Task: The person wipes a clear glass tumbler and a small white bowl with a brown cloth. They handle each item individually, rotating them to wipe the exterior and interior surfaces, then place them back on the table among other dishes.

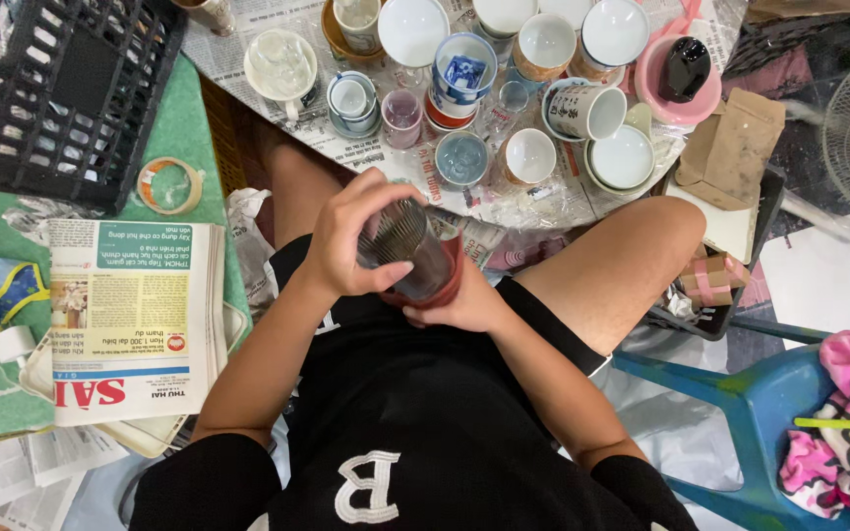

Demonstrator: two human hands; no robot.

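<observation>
I am sitting with knees apart, holding a dark ribbed glass tumbler (407,246) over my lap, just above my black shirt. My left hand (356,241) is wrapping around the tumbler's upper side, fingers curled over the ribbed wall and thumb underneath, so it is grasping the glass firmly. My right hand (464,300) is cupping from below, mostly hidden; it is pressing a reddish-brown piece (440,285) against the tumbler's far end, probably a cup or lid, cannot tell which. Both hands are closed on the pair, keeping it tilted sideways, mouth toward my left, likely so nothing slips while I am handling it.

Ahead of my knees, a spread of newspaper sheets (366,157) is lying on the floor as padding under a crowd of cups: a white handled mug (590,110), a blue-and-white patterned ceramic cup (464,71), a small pinkish clear glass (402,113), a white bowl (622,157), and a pink bowl (676,84) holding something glossy black. A folded stack of newspaper (135,320) is resting near my left elbow, within easy reach. A roll of brown packing tape (169,185) is lying on green cloth beside a black plastic crate (56,88). A blue plastic stool (759,403) is standing at my right, carrying a bundled pink printed cloth (843,433).
</observation>
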